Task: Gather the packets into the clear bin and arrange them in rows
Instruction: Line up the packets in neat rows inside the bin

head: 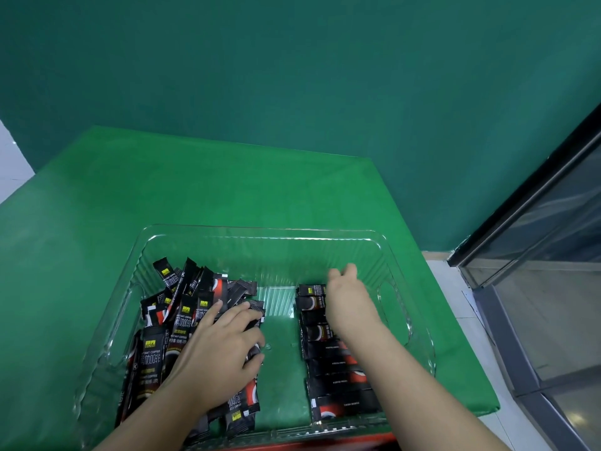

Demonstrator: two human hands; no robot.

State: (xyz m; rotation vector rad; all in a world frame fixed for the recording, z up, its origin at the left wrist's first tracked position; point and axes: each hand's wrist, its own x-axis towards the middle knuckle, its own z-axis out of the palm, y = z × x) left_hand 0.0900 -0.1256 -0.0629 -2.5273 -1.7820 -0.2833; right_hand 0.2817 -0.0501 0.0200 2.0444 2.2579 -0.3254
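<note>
Since the packets (195, 317) look light, slick and floppy, loose pile in the clear bin (260, 232) left, row (331, 362) right, pinch one mid-length: left hand (224, 349) curls on some, right hand (348, 297) grip unclear.

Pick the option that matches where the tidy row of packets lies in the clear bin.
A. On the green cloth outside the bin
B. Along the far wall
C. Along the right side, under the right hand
C: the neat row of packets runs front to back along the right side of the clear bin, under the right hand; the left hand rests on the loose pile.
</note>
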